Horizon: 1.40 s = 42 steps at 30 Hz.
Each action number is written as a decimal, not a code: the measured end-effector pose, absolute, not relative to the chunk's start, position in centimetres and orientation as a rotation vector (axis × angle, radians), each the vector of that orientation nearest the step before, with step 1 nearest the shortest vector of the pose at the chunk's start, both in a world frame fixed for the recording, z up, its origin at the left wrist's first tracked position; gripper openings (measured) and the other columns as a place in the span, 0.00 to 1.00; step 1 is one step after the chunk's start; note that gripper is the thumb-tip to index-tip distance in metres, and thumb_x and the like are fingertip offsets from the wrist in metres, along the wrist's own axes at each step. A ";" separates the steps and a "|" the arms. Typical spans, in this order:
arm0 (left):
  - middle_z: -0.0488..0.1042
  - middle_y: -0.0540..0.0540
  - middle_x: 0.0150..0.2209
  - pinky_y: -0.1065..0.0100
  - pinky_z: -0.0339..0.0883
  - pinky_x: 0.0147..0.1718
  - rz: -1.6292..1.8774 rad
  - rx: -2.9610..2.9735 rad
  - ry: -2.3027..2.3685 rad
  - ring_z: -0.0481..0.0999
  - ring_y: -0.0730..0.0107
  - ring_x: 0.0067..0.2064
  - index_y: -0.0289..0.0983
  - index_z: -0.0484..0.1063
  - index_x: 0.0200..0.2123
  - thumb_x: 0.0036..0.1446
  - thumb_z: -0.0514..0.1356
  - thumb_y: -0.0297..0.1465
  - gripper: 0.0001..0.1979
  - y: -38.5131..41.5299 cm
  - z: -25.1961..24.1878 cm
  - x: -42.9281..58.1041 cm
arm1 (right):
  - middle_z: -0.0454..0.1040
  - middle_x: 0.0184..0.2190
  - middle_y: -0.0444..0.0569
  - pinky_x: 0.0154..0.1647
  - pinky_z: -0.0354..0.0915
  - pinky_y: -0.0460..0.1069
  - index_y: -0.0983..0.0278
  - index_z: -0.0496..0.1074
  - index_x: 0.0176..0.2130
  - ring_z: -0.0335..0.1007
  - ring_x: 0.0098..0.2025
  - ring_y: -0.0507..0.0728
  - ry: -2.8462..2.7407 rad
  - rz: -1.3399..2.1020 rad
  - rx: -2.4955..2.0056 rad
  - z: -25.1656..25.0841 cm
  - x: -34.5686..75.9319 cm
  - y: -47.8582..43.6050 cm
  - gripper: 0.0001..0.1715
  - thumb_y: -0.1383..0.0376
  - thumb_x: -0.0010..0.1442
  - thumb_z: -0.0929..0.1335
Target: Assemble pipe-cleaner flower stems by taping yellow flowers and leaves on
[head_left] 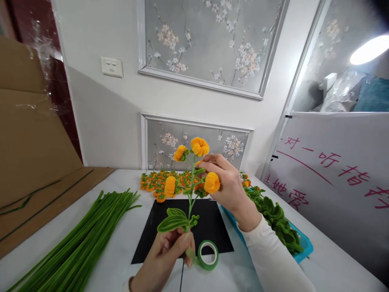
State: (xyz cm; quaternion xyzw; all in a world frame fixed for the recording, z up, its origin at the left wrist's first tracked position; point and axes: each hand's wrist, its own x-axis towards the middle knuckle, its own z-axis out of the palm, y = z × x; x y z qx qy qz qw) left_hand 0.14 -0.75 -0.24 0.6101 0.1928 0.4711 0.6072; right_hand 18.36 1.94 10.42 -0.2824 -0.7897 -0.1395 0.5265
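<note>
My left hand (170,253) is closed around the lower stem of a chenille flower branch (191,198), which stands upright with several orange, pumpkin-like heads. Long green leaves (174,222) fan out just above that hand. A roll of green floral tape (199,256) sits beside it, and a strip of tape runs from the roll to my left fingers. Up at the branch, my right hand (226,184) is bent with thumb and fingers pinched by an orange head near the top. The fingers partly hide that head.
A black mat (146,231) lies under the branch. Green chenille stems (82,239) are bundled at left. Many small orange heads (152,180) lie at the back against the wall. At right, a blue tray (305,245) holds green leaf pieces (273,215). A cardboard sheet (33,134) stands far left.
</note>
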 end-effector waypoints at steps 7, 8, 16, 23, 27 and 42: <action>0.69 0.49 0.19 0.69 0.56 0.22 1.109 1.339 0.452 0.64 0.73 0.21 0.36 0.66 0.23 0.56 0.60 0.36 0.13 -0.8 -0.3 0.3 | 0.70 0.35 0.50 0.39 0.69 0.50 0.64 0.71 0.33 0.71 0.38 0.56 -1.730 -0.113 -0.751 10.2 17.1 2.0 0.07 0.73 0.51 0.66; 0.69 0.49 0.18 0.69 0.56 0.23 1.113 1.322 0.447 0.64 0.74 0.21 0.36 0.66 0.23 0.56 0.61 0.35 0.13 -0.8 -0.3 0.3 | 0.71 0.36 0.50 0.37 0.69 0.49 0.65 0.71 0.34 0.71 0.37 0.55 -1.726 -0.043 -0.752 10.1 17.1 2.0 0.07 0.72 0.51 0.67; 0.69 0.53 0.21 0.74 0.55 0.20 1.167 1.047 0.349 0.65 0.78 0.19 0.37 0.66 0.24 0.55 0.63 0.31 0.10 -0.3 -0.1 0.3 | 0.66 0.52 0.57 0.40 0.72 0.50 0.61 0.58 0.54 0.74 0.41 0.54 -1.585 0.442 -0.655 7.0 18.0 2.6 0.24 0.65 0.59 0.66; 0.69 0.53 0.23 0.75 0.56 0.21 1.206 1.017 0.397 0.65 0.79 0.20 0.37 0.66 0.26 0.56 0.61 0.30 0.09 0.5 0.0 0.2 | 0.69 0.47 0.54 0.45 0.70 0.50 0.61 0.70 0.46 0.69 0.48 0.56 -1.711 0.118 -0.734 4.5 15.6 3.4 0.14 0.70 0.60 0.65; 0.69 0.53 0.23 0.75 0.57 0.21 1.220 1.028 0.464 0.65 0.78 0.22 0.37 0.66 0.26 0.55 0.63 0.31 0.09 1.0 -0.3 0.4 | 0.73 0.40 0.52 0.46 0.68 0.51 0.62 0.73 0.43 0.70 0.43 0.55 -1.679 -0.039 -0.811 3.6 14.7 4.4 0.12 0.70 0.60 0.64; 0.65 0.55 0.18 0.74 0.58 0.21 1.304 1.198 0.590 0.63 0.77 0.20 0.37 0.64 0.23 0.51 0.65 0.34 0.13 5.7 2.2 1.9 | 0.76 0.33 0.49 0.29 0.67 0.49 0.63 0.70 0.47 0.71 0.27 0.55 -1.544 0.122 -1.143 3.4 15.9 7.5 0.18 0.63 0.56 0.68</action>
